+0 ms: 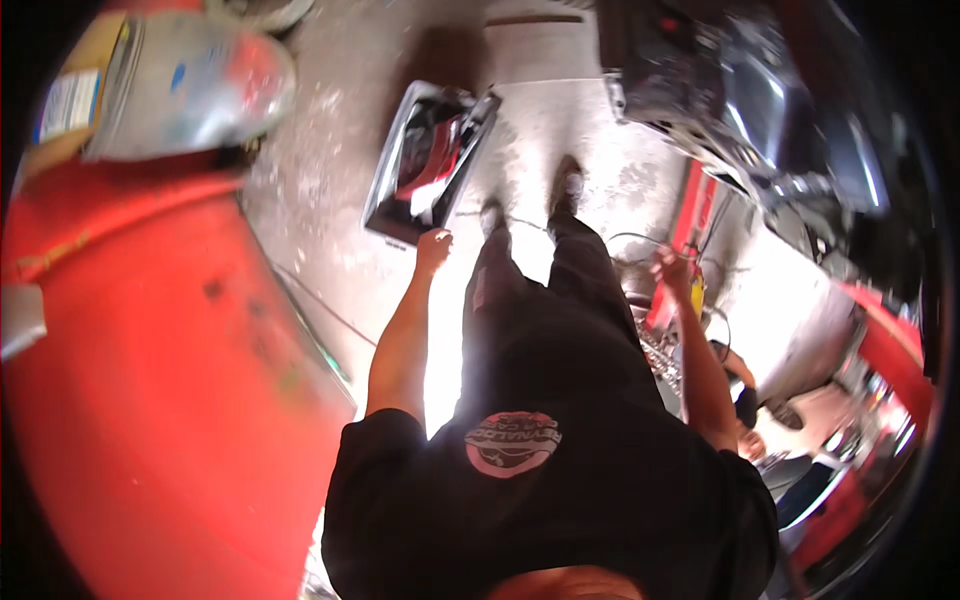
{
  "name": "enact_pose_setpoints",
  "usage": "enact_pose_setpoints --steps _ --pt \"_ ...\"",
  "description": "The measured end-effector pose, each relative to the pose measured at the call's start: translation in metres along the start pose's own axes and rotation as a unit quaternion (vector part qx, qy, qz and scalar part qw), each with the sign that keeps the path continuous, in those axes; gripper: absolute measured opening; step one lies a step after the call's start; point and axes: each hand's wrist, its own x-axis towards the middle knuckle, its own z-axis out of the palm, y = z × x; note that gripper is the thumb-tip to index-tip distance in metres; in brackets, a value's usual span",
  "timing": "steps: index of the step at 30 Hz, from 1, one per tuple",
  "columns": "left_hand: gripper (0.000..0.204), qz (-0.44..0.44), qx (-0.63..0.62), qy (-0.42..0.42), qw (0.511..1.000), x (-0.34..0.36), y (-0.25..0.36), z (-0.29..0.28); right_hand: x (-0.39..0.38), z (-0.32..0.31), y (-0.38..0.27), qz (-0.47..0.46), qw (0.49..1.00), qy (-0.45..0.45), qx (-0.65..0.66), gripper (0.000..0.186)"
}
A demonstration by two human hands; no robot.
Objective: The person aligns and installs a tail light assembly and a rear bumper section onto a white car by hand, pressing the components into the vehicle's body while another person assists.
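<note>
My left hand (434, 249) hangs just in front of the near corner of a grey open-topped bin (377, 205), its fingers curled in. A small pale spot shows at the fingers, too blurred to name, and whether the hand touches the bin is unclear. Inside the bin lie a dark red and black piece (430, 163) and something white (425, 199). My right hand (673, 268) is held out at my right side, smeared by motion, with its fingers apart and nothing seen in them. It is nearest to a red metal post (690, 215) and a yellow part (697, 291).
A large red body panel (170, 380) fills the left side. Behind it stand a paint-stained grey rounded piece (200, 85) and a cardboard box (75, 100). A dark car (760, 100) is at the far right. Another person (740, 380) is low down at right. Cables cross the floor.
</note>
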Motion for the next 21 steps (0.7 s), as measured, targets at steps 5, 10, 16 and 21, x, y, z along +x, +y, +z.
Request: enact_pose_setpoints --steps 5,10,16,21 --pt "0.038 -0.238 -0.109 0.074 0.962 -0.019 -0.066 0.021 0.020 0.138 -0.050 -0.120 0.948 -0.233 -0.181 0.039" --pt "0.044 -0.249 -0.391 0.166 0.870 0.049 -0.125 0.054 0.166 0.287 -0.105 -0.216 0.904 -0.249 -0.272 0.056" --pt "0.071 -0.238 -0.478 0.189 0.824 0.182 -0.144 0.053 0.333 0.471 -0.183 -0.297 0.922 -0.154 -0.193 0.059" --pt "0.085 -0.271 -0.566 0.201 0.752 0.290 -0.117 0.021 0.420 0.512 -0.167 -0.220 0.922 -0.198 -0.251 0.089"
